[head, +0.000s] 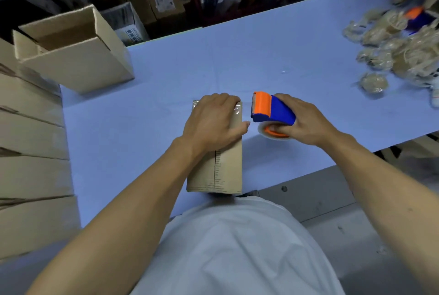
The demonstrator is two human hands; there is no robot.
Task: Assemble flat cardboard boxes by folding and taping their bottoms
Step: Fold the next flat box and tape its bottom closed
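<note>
On the pale blue table, backed by cluttered shelves, the cardboard box stands at the near edge in front of you, its long axis running away from you. Your left hand presses flat on its taped far end, fingers curling over the far edge. Your right hand grips the tape dispenser just right of the box, off the cardboard, its cutter facing the box.

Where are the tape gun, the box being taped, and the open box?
tape gun (pixel 279 110), head view, blue body.
box being taped (pixel 228 171), head view, near side panel.
open box (pixel 78 68), head view, front wall.
</note>
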